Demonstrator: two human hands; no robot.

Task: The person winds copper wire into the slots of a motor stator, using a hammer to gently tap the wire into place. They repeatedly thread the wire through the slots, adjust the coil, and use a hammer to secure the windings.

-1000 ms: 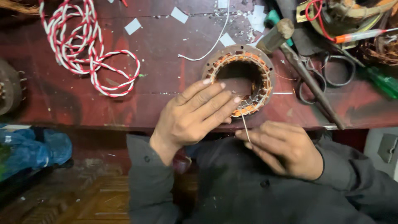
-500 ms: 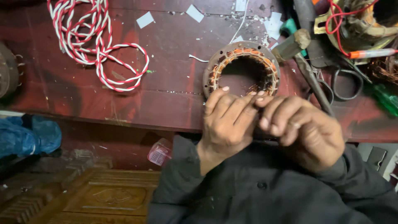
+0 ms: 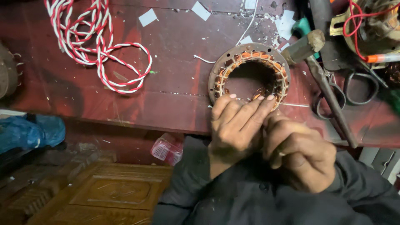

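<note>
Stator ring (image 3: 249, 73), copper-wound, rusty-rimmed, flat beside both hands.

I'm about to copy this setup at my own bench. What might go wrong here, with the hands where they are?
The stator ring sits near the red bench edge; the left hand and right hand pressing there might tip it off. The hammer leans against it and could slip. Fingertips may nick the copper windings.
</note>
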